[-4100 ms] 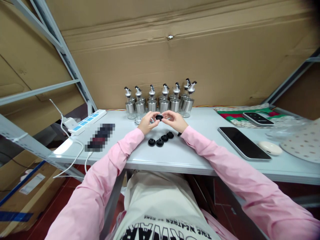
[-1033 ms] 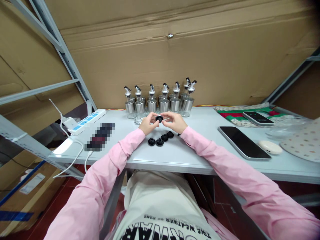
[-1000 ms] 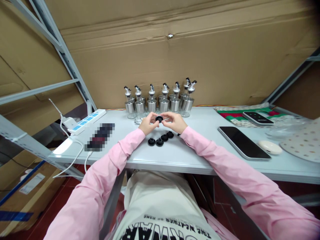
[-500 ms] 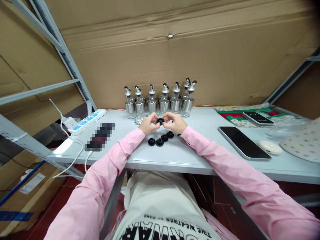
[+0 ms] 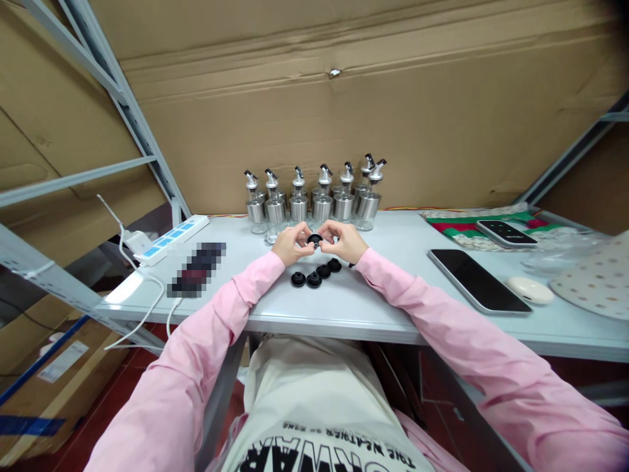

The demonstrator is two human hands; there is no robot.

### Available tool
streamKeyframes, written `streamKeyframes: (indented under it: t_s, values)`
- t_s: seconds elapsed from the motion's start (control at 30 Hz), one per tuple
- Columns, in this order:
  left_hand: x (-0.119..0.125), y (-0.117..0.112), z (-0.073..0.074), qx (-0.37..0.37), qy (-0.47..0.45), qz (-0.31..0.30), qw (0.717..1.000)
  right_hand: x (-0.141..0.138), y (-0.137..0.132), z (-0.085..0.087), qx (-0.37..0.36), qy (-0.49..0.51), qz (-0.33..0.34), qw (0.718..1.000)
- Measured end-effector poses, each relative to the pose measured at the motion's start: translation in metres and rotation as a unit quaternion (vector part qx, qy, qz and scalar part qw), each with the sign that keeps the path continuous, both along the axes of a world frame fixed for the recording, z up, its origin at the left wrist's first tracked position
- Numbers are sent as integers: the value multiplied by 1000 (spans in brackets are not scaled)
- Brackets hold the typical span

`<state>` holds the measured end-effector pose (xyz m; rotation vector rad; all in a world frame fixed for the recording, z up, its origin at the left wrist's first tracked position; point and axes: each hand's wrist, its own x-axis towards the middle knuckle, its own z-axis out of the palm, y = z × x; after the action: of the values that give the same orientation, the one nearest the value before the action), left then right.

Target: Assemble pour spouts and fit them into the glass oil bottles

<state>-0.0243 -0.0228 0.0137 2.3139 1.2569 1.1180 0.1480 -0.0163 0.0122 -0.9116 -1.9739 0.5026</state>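
Observation:
Between my two hands, just above the table, is a small round black cap (image 5: 315, 239) with a stepped rim. My left hand (image 5: 293, 244) pinches its left side between thumb and fingers. From the right, my right hand (image 5: 344, 241) grips the opposite edge in the same way. Several similar black caps lie on the table below my hands, among them one at the left end (image 5: 298, 279) and one at the right end (image 5: 335, 265). Part of another dark piece shows beside my right wrist. Behind my hands stand several glass bottles (image 5: 322, 207) with steel bands and pourer tops.
A white power strip (image 5: 174, 239) with a plugged-in charger and cable lies at the left, near a blurred-out dark object (image 5: 196, 270). To the right are a large phone (image 5: 479, 280), a white round case (image 5: 531, 290) and a smaller device (image 5: 507, 233) on a patterned cloth. Cardboard (image 5: 236, 98) walls the back.
The black cap has tilted slightly between my fingers, so more of its centre shows. My hands have otherwise stayed nearly in place.

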Motion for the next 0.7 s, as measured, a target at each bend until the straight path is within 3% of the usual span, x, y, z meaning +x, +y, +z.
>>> streamKeyframes:
  t_s: [0.33,0.5,0.7]
  values:
    - [-1,1,-6,-33,-44,-31,998,2,1,0,-11,40,24,999]
    - [-3,8,-12,9,-84,-74,994,4,7,-4,-21,95,37,995]
    - [-3,12,-14,46,-61,-62,995,7,10,-3,-19,74,27,997]
